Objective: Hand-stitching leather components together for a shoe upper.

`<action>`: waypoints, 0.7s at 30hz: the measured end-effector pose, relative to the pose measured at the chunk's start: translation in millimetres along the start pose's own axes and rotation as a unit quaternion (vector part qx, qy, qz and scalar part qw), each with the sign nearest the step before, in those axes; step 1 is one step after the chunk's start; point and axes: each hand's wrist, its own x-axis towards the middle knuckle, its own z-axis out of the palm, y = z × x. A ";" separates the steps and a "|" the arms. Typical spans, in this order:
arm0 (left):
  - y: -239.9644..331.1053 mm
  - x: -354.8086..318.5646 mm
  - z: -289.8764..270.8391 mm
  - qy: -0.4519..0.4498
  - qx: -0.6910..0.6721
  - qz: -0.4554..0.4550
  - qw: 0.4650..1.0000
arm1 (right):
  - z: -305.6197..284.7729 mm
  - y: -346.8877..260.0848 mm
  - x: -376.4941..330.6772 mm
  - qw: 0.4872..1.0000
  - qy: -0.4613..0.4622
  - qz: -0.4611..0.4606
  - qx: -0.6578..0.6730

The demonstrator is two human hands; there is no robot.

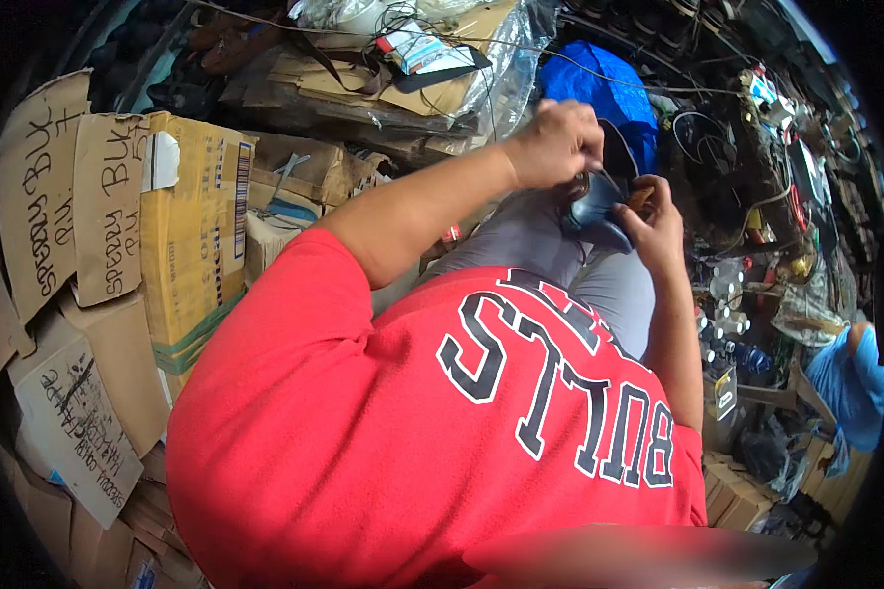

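A dark blue-black shoe (pixel 595 211) rests over my lap, above my grey trousers. My left hand (pixel 552 142) is closed on the shoe's upper edge, fingers curled over its rim. From the right side my right hand (pixel 654 224) grips the shoe, with a small brown piece (pixel 640 197) pinched near its fingers. My red shirt fills the lower middle of the view and hides my lap below the shoe.
Stacked cardboard boxes (pixel 192 226) stand at my left. Cardboard, wires and plastic wrap (pixel 432 69) lie ahead, with a blue bag (pixel 609 88) behind the hands. Small bottles and cluttered tools (pixel 727 304) crowd the right. Another person in blue (pixel 855 383) sits far right.
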 end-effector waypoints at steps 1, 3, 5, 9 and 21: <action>2.6 3.9 -12.4 0.001 -0.010 0.001 1.000 | -9.3 1.3 -5.8 0.999 0.009 -0.023 -0.046; -8.1 12.4 -43.2 0.104 -0.067 0.021 0.992 | -28.8 -1.3 -26.3 0.998 0.010 -0.035 -0.044; -27.7 14.7 -94.4 0.134 0.004 0.008 0.991 | -43.4 18.0 -52.6 0.996 -0.018 0.013 0.081; -18.5 16.8 -196.6 0.327 0.121 -0.146 0.926 | -52.7 40.8 -111.3 0.993 -0.066 0.095 -0.034; 122.7 48.8 -22.4 -0.074 -0.094 0.153 0.981 | -57.8 -67.2 -79.6 0.979 0.076 -0.190 -0.003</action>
